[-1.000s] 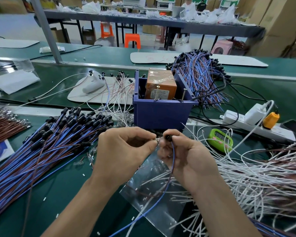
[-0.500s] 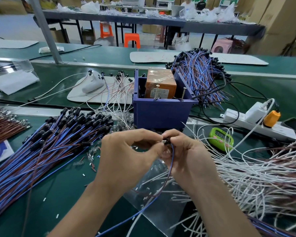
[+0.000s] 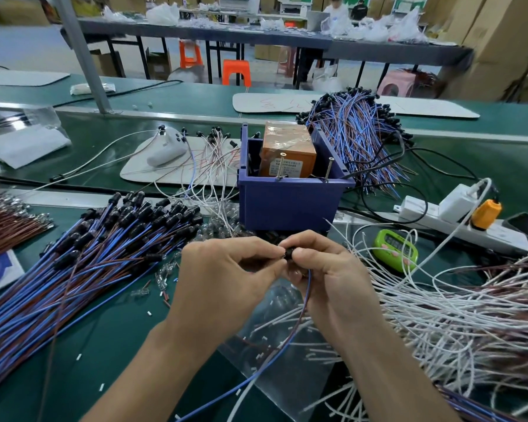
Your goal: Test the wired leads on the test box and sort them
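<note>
My left hand (image 3: 226, 278) and my right hand (image 3: 329, 275) meet just in front of the blue test box (image 3: 287, 202). Both pinch the small black socket end of one blue-and-brown lead (image 3: 287, 339), whose wire hangs down between my wrists. The box holds an orange block (image 3: 287, 150) and has two upright screws at its front rim. A big heap of blue-and-brown leads with black ends (image 3: 83, 263) lies to the left. Another such heap (image 3: 357, 132) sits behind the box on the right.
White leads (image 3: 445, 315) pile up on the right over a clear plastic bag (image 3: 275, 342). A green timer (image 3: 395, 248), a white power strip (image 3: 457, 217) with an orange plug, brown wires (image 3: 6, 223) at far left and a white pad (image 3: 171, 166) with loose leads surround the box.
My hands have closed together: the left fingers moved right onto the black end that the right hand holds. The lead's wire hangs much as before.
</note>
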### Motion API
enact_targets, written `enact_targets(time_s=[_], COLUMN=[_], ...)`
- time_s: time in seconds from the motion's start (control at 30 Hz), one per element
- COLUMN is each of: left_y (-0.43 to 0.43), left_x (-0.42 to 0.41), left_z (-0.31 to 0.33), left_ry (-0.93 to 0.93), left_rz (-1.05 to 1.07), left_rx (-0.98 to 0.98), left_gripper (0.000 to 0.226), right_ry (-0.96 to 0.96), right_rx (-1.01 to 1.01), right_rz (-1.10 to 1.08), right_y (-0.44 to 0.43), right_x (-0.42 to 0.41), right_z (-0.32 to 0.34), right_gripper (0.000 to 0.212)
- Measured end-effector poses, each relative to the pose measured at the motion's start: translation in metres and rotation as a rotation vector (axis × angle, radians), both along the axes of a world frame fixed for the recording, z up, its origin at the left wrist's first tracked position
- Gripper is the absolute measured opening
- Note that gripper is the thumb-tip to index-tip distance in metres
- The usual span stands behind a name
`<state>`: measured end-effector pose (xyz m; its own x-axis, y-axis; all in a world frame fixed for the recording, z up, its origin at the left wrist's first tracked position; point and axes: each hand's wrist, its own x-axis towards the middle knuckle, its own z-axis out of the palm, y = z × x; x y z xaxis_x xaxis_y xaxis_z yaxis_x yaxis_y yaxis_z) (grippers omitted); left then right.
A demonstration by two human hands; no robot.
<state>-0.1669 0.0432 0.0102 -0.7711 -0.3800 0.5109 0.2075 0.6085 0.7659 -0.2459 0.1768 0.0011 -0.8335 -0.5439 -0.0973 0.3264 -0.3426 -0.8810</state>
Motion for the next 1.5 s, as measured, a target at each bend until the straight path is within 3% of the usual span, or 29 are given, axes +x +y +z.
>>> enact_targets(time_s=[0.13, 0.33, 0.6, 0.83, 0.93, 1.03, 1.17, 1.33, 1.5], left_y=[-0.001, -0.005, -0.008, -0.006, -0.005, -0.008, -0.009, -0.007, -0.005], left_x=[-0.001, -0.004, -0.007, -0.009, -0.01, -0.01, -0.012, -0.011, -0.01], left_z=[-0.002, -0.003, -0.001, -0.004, -0.006, -0.006, -0.005, 0.0, 0.004], left_ry=[-0.008, -0.081, -0.144, -0.132, -0.132, -0.146, -0.195, -0.118, 0.009], left_rz=[0.036, 0.046, -0.021, -0.04, -0.037, -0.057, -0.095, -0.197, -0.089], left_rx=[-0.019, 0.06, 0.208, 0.395, 0.331, 0.302, 0.407, 0.569, 0.453], left_gripper=[0.023, 0.025, 0.026, 0.024, 0.029, 0.03, 0.027, 0.019, 0.029], right_ry=[0.045, 0.114, 0.037, 0.214, 0.259, 0.241, 0.204, 0.016, -0.188], right_rx=[0.04, 0.119, 0.062, 0.133, 0.174, 0.167, 0.139, 0.006, -0.156], right_rz=[-0.026, -0.031, -0.015, -0.013, -0.026, -0.011, 0.02, 0.065, 0.082], right_y=[-0.002, 0.0, 0.0, 0.004, 0.006, 0.008, 0.01, 0.009, 0.009], right_x=[-0.001, 0.001, 0.0, 0.0, 0.0, 0.0, -0.003, -0.005, -0.006], right_z=[0.0, 0.0, 0.001, 0.005, 0.005, 0.005, 0.002, 0.004, 0.003], right_gripper=[0.029, 0.033, 0.017, 0.036, 0.04, 0.039, 0.035, 0.015, 0.02])
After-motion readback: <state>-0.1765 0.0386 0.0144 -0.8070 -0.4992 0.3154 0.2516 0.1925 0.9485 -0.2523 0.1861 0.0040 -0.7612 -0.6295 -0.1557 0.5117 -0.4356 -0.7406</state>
